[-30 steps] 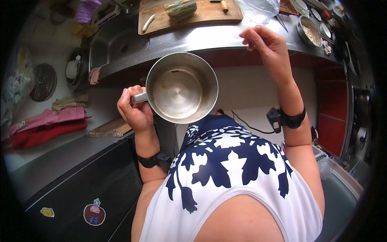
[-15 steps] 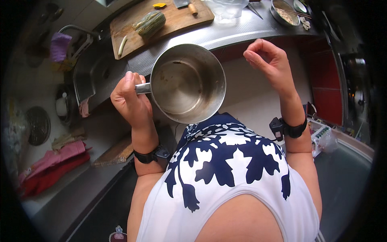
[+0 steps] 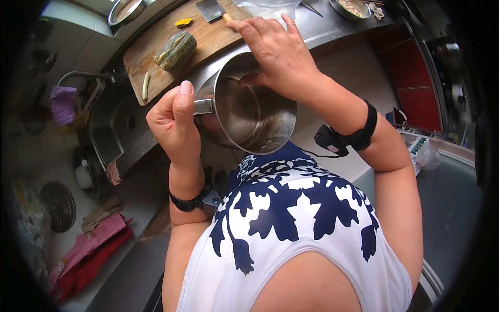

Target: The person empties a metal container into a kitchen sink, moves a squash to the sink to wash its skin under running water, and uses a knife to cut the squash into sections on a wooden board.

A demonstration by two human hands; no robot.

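My left hand (image 3: 174, 117) is closed round the short handle (image 3: 204, 106) of a stainless steel pot (image 3: 260, 125). The pot is tilted, its mouth toward me, with brownish marks on the inside wall. My right hand (image 3: 283, 57) is over the far right of its rim, fingers spread and thumb reaching into the mouth; whether the thumb touches the wall I cannot tell. Beyond, a wooden cutting board (image 3: 208, 44) bears a piece of green-striped squash (image 3: 175, 51), a pale strip (image 3: 145, 86), a small yellow piece (image 3: 183, 22) and a cleaver (image 3: 210, 10), its handle partly behind my right fingers.
A sink (image 3: 106, 130) with a faucet (image 3: 86, 75) lies to the left. On the counter are a clear plastic bag (image 3: 260, 7), a bowl of pale food (image 3: 353, 9) with chopsticks, and another metal bowl (image 3: 126, 11). Red cabinet fronts (image 3: 416, 78) stand at the right.
My right hand has moved left from beside the pot to over its rim, and its fingers have spread. The pot has tilted in my left hand. The view has shifted slightly.
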